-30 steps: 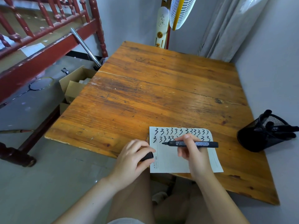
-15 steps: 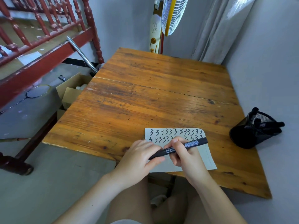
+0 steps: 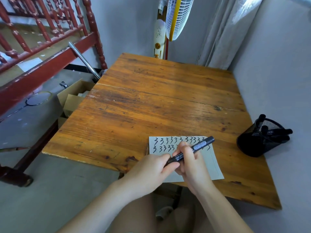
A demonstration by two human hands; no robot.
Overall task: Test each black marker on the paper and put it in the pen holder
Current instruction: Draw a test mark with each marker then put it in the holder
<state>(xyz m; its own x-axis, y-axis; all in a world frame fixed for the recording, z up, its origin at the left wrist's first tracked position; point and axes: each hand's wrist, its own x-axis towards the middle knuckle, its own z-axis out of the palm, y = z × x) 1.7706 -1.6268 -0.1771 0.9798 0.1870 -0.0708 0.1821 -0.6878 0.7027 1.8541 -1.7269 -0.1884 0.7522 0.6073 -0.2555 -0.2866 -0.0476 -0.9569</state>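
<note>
Hands [image 3: 148, 170] [image 3: 191, 165] grip marker [image 3: 200, 145] over paper [image 3: 213, 167], left fingers pinching its cap end (likely recapping) before pen holder [image 3: 252, 145].

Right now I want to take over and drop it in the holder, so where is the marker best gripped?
Take the marker by its bare far end, coming from the right. It slants up toward the pen holder, and that end juts clear over the paper; the right hand wraps the middle, and the left hand covers the near end.
</note>
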